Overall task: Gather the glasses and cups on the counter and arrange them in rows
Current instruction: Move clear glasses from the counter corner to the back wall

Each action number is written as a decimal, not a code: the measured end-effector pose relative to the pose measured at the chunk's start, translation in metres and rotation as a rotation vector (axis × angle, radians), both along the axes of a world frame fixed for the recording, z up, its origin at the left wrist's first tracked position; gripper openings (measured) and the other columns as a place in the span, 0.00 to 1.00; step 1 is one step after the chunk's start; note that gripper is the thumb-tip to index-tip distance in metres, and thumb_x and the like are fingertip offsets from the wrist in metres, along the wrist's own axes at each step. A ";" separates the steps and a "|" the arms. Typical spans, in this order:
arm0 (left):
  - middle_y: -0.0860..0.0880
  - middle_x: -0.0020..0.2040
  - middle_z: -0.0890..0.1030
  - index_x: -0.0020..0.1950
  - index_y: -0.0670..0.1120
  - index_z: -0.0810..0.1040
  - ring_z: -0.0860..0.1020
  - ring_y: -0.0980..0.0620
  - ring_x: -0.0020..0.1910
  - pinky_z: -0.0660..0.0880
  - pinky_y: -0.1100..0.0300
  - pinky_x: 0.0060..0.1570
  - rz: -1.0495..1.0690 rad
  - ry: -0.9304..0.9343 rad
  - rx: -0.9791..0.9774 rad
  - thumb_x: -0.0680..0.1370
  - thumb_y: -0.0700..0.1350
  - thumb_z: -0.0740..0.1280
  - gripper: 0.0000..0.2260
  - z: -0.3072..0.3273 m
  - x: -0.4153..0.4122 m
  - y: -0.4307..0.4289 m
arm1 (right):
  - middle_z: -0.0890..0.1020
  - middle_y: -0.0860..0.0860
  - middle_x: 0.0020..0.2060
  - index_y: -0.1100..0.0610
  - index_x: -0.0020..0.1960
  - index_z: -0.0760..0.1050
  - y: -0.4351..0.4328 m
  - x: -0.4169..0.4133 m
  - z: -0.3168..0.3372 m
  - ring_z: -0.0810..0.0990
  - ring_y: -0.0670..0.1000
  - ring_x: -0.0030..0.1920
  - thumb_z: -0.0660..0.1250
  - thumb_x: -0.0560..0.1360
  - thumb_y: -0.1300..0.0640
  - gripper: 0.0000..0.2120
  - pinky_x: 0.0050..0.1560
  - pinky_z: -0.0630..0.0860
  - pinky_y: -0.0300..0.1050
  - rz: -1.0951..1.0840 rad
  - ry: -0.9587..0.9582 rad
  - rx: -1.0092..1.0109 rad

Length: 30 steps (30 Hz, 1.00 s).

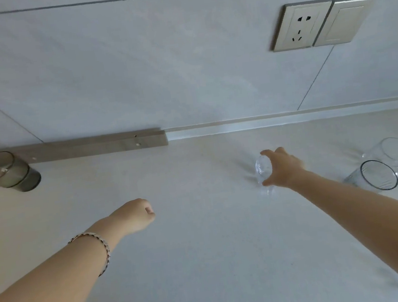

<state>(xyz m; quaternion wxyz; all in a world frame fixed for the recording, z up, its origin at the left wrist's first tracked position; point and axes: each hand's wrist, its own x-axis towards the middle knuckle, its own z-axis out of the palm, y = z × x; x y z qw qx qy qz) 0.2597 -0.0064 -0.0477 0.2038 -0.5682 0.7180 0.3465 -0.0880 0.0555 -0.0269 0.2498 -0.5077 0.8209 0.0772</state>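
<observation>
A pale counter (206, 262) meets a tiled wall. The right hand (283, 169) wraps a small clear glass (263, 170), likely to carry it. At 3 o'clock cluster 3 glasses (379, 175). The left hand (135, 215) hovers fisted, empty. A smoky tumbler (10, 172) waits at 9 o'clock.

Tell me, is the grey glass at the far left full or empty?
Empty, it seems. The grey glass stands on the counter, and its tinted wall shows no liquid line.

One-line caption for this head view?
Right hand grips a small clear glass on the counter; left hand is fisted, empty.
</observation>
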 end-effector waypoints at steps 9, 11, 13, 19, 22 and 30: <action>0.51 0.35 0.63 0.31 0.52 0.59 0.59 0.54 0.30 0.54 0.62 0.30 0.155 -0.019 -0.013 0.77 0.40 0.58 0.16 0.000 0.179 -0.007 | 0.67 0.49 0.69 0.54 0.73 0.58 -0.039 0.216 0.019 0.74 0.53 0.64 0.76 0.64 0.50 0.43 0.59 0.71 0.45 0.299 -0.137 -0.043; 0.52 0.33 0.61 0.30 0.53 0.58 0.58 0.55 0.29 0.53 0.62 0.30 0.181 -0.035 -0.010 0.76 0.40 0.58 0.17 0.001 0.221 -0.012 | 0.67 0.49 0.68 0.53 0.73 0.58 -0.053 0.269 0.021 0.74 0.53 0.63 0.76 0.64 0.51 0.43 0.59 0.72 0.46 0.343 -0.162 -0.052; 0.51 0.34 0.61 0.30 0.52 0.58 0.58 0.54 0.29 0.53 0.61 0.29 0.199 -0.043 0.003 0.77 0.40 0.57 0.17 0.004 0.258 -0.018 | 0.67 0.49 0.67 0.53 0.73 0.59 -0.068 0.319 0.023 0.75 0.53 0.63 0.77 0.63 0.52 0.43 0.58 0.74 0.46 0.386 -0.174 -0.057; 0.50 0.34 0.63 0.30 0.52 0.59 0.60 0.52 0.29 0.54 0.61 0.29 0.235 -0.026 -0.014 0.77 0.41 0.57 0.16 0.008 0.334 -0.048 | 0.63 0.53 0.65 0.52 0.71 0.60 -0.133 0.426 0.024 0.77 0.57 0.56 0.77 0.63 0.55 0.42 0.55 0.77 0.48 0.424 -0.198 -0.084; 0.52 0.33 0.61 0.30 0.52 0.58 0.59 0.54 0.28 0.54 0.60 0.29 0.224 -0.017 -0.024 0.77 0.41 0.56 0.16 0.005 0.349 -0.067 | 0.62 0.55 0.65 0.52 0.72 0.60 -0.165 0.453 0.017 0.77 0.59 0.56 0.76 0.64 0.59 0.41 0.55 0.78 0.49 0.384 -0.169 -0.115; 0.50 0.38 0.64 0.32 0.52 0.59 0.63 0.50 0.37 0.54 0.60 0.30 0.185 0.047 -0.015 0.77 0.41 0.57 0.15 -0.023 0.363 -0.107 | 0.62 0.53 0.66 0.52 0.72 0.60 -0.231 0.474 -0.003 0.73 0.57 0.63 0.76 0.65 0.59 0.41 0.57 0.76 0.48 0.388 -0.078 -0.082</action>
